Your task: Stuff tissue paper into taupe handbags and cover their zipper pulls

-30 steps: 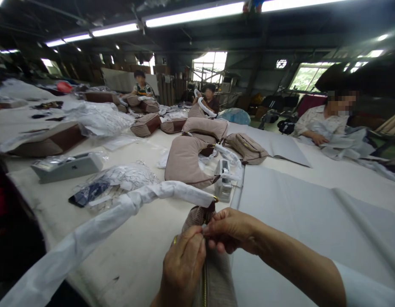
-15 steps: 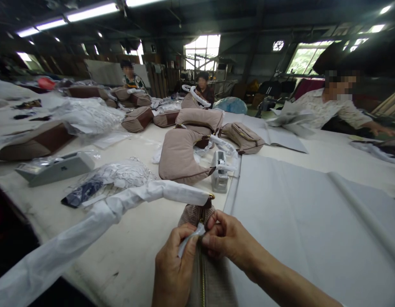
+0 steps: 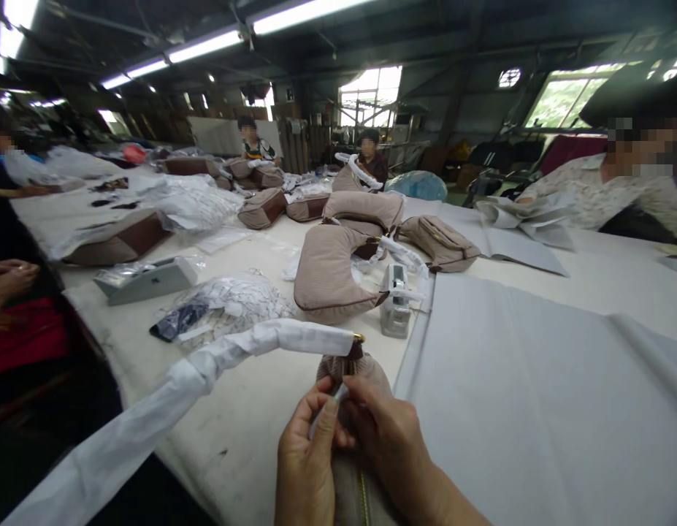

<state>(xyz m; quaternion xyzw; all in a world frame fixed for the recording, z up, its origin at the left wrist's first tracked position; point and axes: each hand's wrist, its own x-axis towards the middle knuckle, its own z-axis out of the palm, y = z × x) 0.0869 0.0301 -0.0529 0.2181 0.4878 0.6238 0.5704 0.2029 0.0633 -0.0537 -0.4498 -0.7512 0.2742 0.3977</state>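
Observation:
A taupe ribbed handbag (image 3: 349, 486) with a brass zipper lies lengthwise under my hands. Its strap (image 3: 190, 387), wrapped in white paper, arches off to the left from a gold ring at the bag's far end. Between the fingers of my left hand (image 3: 308, 446) is a small strip of white wrapping (image 3: 341, 393), close to the zipper's far end. My right hand (image 3: 390, 431) meets it there, its fingertips pinched on the same strip. The zipper pull is hidden behind the fingers.
Ahead stand a grey tape dispenser (image 3: 396, 299) and a finished taupe bag (image 3: 330, 274). A second dispenser (image 3: 146, 279) and a plastic-bagged bundle (image 3: 223, 310) lie left. Grey paper sheets (image 3: 507, 380) cover the right side. Co-workers sit around the table; another person's hands (image 3: 12, 281) show at left.
The view has swung left, bringing a person at the left edge into sight. My right hand has come in closer over the bag, its fingers now against the white strip.

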